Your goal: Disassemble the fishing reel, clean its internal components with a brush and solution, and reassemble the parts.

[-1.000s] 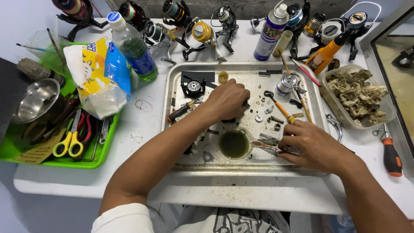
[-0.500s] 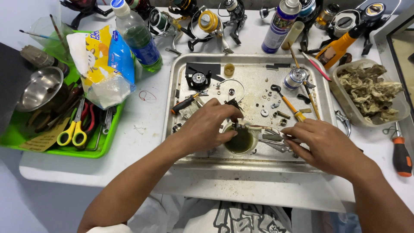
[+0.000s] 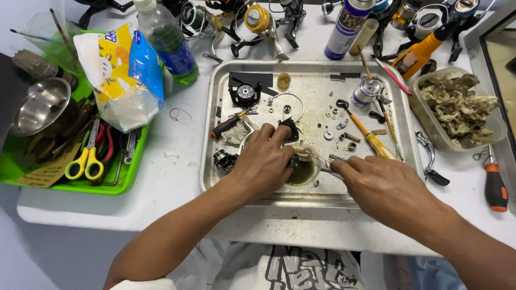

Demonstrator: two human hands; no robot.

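steel tray [image 3: 215,134] on the counter [image 3: 172,161] holds a small cup of dark liquid [image 3: 302,171] at its near edge. left hand [image 3: 263,164] grips a part beside it; right hand [image 3: 384,185] pinches a thin tool [image 3: 317,157] over it. a nudge could likely tip the cup and scatter tiny loose parts [image 3: 336,126].

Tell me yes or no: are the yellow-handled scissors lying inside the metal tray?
No, the yellow-handled scissors lie in the green tray to the left, apart from the metal tray.
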